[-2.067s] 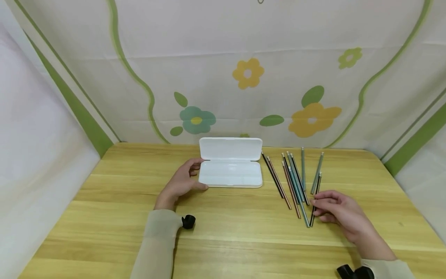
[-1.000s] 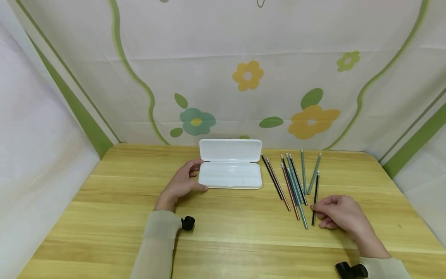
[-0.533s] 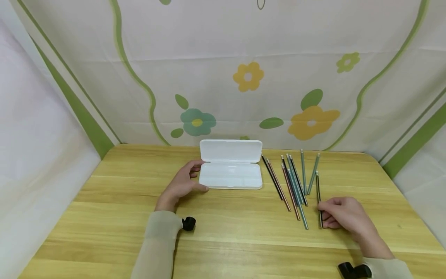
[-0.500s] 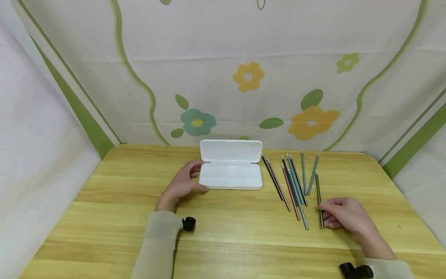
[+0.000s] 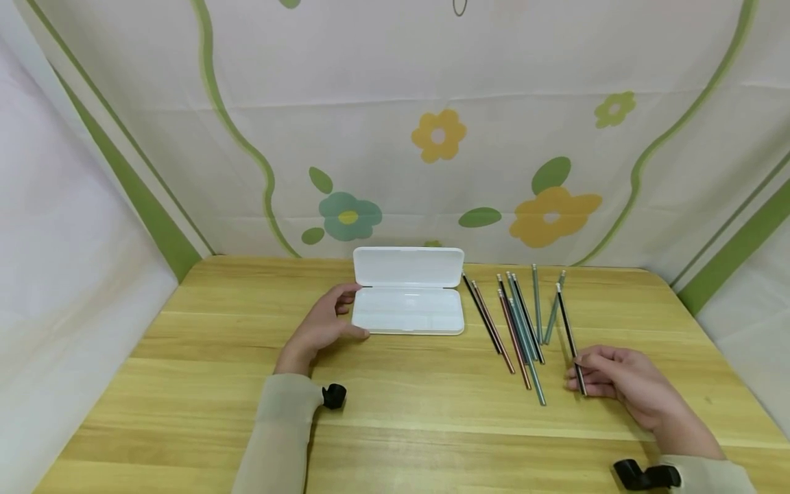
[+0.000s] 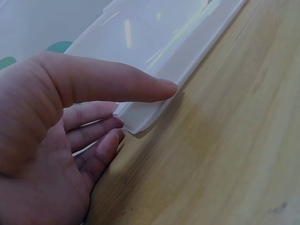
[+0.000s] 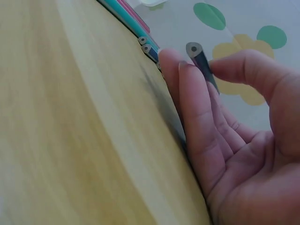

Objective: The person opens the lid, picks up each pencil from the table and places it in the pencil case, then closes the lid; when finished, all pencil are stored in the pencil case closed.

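Across the table (image 5: 420,425), you have a white case (image 5: 407,311) with its lid (image 5: 409,267) raised at the far side, and your left hand (image 5: 319,322) grips its left end, thumb on the near edge. To its right lie loose pencils (image 5: 521,336); at their near right, your right hand (image 5: 623,381) pinches a single black pencil (image 5: 568,326), raised just above the table.

Case (image 5: 408,312) on table (image 5: 185,425), left hand (image 5: 319,321) at left end; pencils (image 5: 521,331) right of case; farther right, held pencil (image 5: 568,329) in right hand (image 5: 626,381); cloth (image 5: 382,165) behind.
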### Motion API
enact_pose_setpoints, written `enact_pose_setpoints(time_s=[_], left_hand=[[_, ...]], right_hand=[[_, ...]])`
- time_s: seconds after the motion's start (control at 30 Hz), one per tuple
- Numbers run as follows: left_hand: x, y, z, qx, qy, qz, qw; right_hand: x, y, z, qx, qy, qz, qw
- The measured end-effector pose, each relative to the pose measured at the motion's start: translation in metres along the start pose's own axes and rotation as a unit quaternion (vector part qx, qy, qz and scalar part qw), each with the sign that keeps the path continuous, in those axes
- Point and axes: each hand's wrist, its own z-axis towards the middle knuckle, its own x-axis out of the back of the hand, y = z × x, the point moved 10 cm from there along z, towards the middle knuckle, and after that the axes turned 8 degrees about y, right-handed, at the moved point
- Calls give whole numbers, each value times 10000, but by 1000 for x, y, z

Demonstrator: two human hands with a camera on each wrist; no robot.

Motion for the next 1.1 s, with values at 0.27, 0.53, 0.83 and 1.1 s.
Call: enact_pose_setpoints(time_s=[0.27,0.53,0.83,1.1], left_hand=[[0,0,0,15,23,4,10000],[0,1,0,-17,30,14,10000],[1,4,0,-19,58,13,10000],[1,2,-2,10,103,-36,9999]], right_hand=[[-4,-5,-3,465,-459,246,9976],[-5,-7,-5,592,-601,485,9953],[-8,-14,3,505,39,131,9986],[-23,-37,13,665,389,-578,9954]])
